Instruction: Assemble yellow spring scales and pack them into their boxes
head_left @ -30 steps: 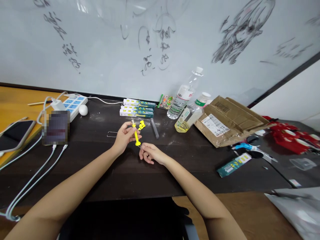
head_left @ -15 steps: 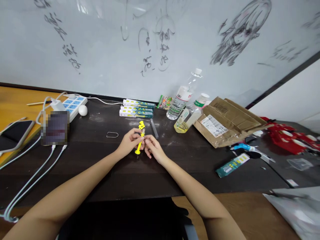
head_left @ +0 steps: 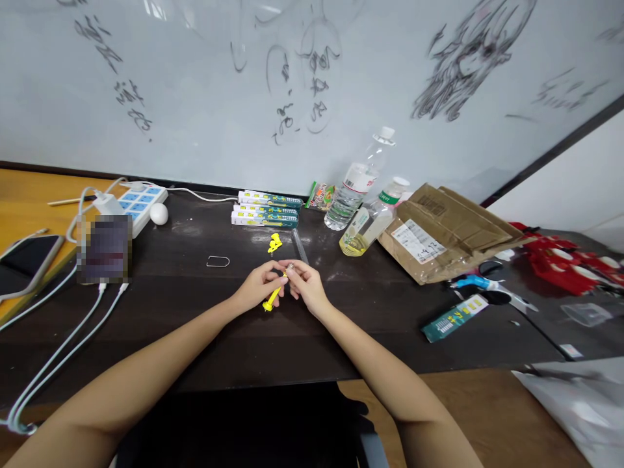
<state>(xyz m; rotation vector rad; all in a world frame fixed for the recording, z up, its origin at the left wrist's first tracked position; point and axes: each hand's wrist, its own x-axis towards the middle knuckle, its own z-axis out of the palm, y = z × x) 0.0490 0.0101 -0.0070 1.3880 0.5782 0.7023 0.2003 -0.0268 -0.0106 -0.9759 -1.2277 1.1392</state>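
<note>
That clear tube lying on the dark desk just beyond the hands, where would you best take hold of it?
Probably at the middle of the clear tube, coming from above with fingers on its two long sides. It lies flat and narrow, running away from the person, with bare desk on either side. The small yellow piece sits to its left, so approach slightly from the right.

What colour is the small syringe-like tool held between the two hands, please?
Yellow: the tool shows best in the head view.

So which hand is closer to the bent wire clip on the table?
Left. The left hand is just right of the wire clip; the right hand is farther right, beyond the yellow syringe.
</note>
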